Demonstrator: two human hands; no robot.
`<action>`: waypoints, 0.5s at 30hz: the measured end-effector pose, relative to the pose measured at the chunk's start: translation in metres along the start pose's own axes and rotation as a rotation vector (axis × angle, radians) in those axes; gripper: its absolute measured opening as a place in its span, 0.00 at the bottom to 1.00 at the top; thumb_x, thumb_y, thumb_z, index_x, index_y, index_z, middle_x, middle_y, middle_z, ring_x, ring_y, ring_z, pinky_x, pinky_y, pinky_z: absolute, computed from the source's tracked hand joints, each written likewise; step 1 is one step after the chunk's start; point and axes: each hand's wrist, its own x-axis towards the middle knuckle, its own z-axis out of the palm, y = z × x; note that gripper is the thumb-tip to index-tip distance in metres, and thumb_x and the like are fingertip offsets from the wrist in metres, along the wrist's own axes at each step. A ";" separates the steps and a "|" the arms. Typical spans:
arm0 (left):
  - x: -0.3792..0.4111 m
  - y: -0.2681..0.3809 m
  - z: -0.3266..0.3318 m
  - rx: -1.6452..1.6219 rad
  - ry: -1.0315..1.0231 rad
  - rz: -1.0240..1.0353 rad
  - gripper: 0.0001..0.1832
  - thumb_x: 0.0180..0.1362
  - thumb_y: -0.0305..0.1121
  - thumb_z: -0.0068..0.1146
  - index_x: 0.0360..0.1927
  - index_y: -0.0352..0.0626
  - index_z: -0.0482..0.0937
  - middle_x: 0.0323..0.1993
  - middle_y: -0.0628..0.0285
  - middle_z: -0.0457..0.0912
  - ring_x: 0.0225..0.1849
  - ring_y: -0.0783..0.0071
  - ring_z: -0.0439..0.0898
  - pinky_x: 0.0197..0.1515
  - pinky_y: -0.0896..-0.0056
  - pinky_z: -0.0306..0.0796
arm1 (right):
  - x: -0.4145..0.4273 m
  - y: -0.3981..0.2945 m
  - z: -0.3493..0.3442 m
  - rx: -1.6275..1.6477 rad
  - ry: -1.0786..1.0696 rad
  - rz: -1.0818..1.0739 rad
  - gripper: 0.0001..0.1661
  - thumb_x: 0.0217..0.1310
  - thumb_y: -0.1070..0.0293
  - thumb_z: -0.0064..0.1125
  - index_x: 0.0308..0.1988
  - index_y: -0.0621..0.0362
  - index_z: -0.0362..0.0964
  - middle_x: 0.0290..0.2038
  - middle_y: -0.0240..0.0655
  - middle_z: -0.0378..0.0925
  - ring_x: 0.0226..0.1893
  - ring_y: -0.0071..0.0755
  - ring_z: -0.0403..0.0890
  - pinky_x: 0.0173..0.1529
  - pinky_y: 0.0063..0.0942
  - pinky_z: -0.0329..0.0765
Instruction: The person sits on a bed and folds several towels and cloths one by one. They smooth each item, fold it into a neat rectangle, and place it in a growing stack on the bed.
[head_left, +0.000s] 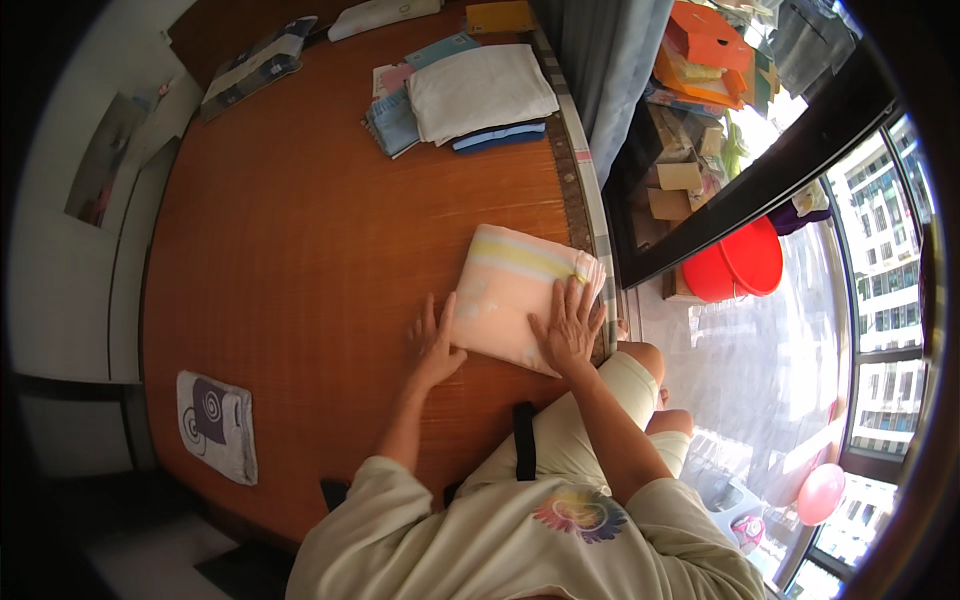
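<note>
A folded pink cloth with a yellow and white band (495, 315) lies on the reddish-brown mat of a bed, close to its right edge. On the cloth's right part rests my right hand (568, 326), palm down with fingers spread. My left hand (435, 341) is beside the cloth's left edge, fingers apart and thumb near the lower left corner; whether it touches the cloth I cannot tell. Neither hand grips anything.
Beyond the cloth lie a folded white cloth (480, 90), blue folded clothes (502, 137) and a yellow packet (499, 16). A folded grey and purple cloth (217, 427) is at the lower left. Right of the bed stand a black door frame (757, 180) and a red bucket (709, 270).
</note>
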 end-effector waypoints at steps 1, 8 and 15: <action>0.000 -0.001 -0.009 -0.016 -0.004 0.057 0.40 0.54 0.34 0.56 0.69 0.59 0.51 0.70 0.46 0.42 0.68 0.41 0.48 0.63 0.33 0.45 | -0.002 -0.004 -0.002 -0.007 0.035 -0.004 0.45 0.60 0.40 0.44 0.67 0.54 0.46 0.70 0.45 0.40 0.71 0.49 0.34 0.67 0.60 0.30; 0.091 0.035 0.019 0.223 0.141 0.346 0.30 0.62 0.44 0.45 0.68 0.60 0.55 0.71 0.48 0.43 0.72 0.50 0.40 0.66 0.33 0.36 | 0.046 -0.052 -0.010 -0.062 0.116 -0.147 0.38 0.65 0.44 0.38 0.68 0.44 0.45 0.71 0.42 0.36 0.71 0.48 0.33 0.69 0.53 0.30; 0.122 0.064 0.055 0.230 0.254 0.342 0.29 0.62 0.46 0.44 0.67 0.58 0.57 0.71 0.54 0.48 0.72 0.60 0.45 0.67 0.39 0.39 | 0.062 0.003 0.017 -0.106 0.131 -0.001 0.36 0.65 0.43 0.33 0.67 0.47 0.48 0.70 0.41 0.42 0.71 0.38 0.38 0.68 0.56 0.29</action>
